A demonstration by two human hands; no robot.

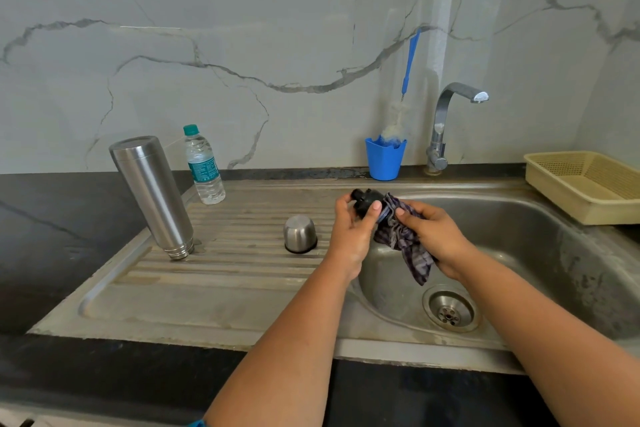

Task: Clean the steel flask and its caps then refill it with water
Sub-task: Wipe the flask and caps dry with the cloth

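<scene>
The steel flask (152, 196) stands upside down on the ribbed drainboard (221, 274), mouth down. A steel cup cap (300, 233) sits mouth down on the drainboard, to the right of the flask. My left hand (353, 232) grips a black inner cap (365, 201) at the left rim of the sink basin (519, 253). My right hand (434, 236) holds a checked purple cloth (403, 239) against that cap; the cloth's tail hangs down into the basin.
A plastic water bottle (203, 166) with a teal lid stands behind the flask. A blue cup (384, 159) holding a bottle brush (408, 73) sits beside the tap (450, 125). A beige basket (588, 184) lies at the right. The drain (450, 312) is in the basin.
</scene>
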